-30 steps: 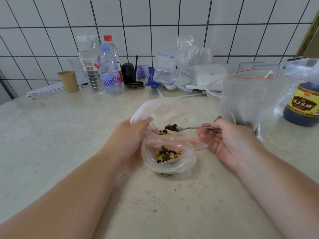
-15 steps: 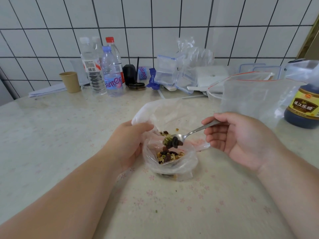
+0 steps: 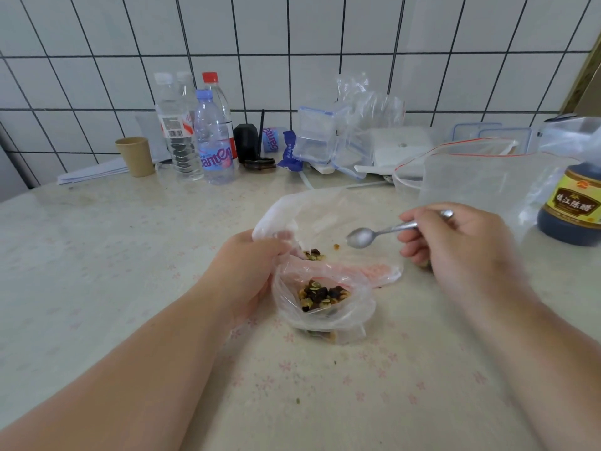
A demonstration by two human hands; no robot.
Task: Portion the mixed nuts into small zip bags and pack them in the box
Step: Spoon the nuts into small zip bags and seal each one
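Left hand (image 3: 247,271) fingers grip the rim of the small zip bag (image 3: 325,307) of mixed nuts (image 3: 322,294) on the bench (image 3: 97,271). Right hand (image 3: 455,249) fingers pinch an empty spoon (image 3: 374,234) above the larger nut bag (image 3: 325,222). Behind: water bottles (image 3: 213,138), paper cup (image 3: 136,156), vinegar bottle (image 3: 572,203), clear lidded boxes (image 3: 317,133).

Only one view: worn on head, looking forward and down, close over table (image 3: 97,288). Tiled wall (image 3: 325,43) at 12 o'clock, both forearms entering from 6 o'clock.
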